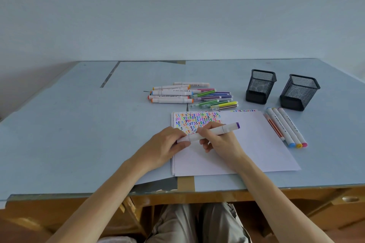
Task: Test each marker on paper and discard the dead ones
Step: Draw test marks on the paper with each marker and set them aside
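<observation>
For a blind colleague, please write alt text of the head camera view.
Two hands, left hand and right hand, hold a white marker with purple end over white paper covered in coloured squiggles. Beyond lie a pile of loose markers and two black mesh pen cups on the light blue table.

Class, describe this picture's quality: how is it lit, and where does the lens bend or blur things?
Head view: soft, even light with faint shadows under the hands; no glare on the paper; the table edges bow from wide-angle distortion; marker print is unreadable.
</observation>
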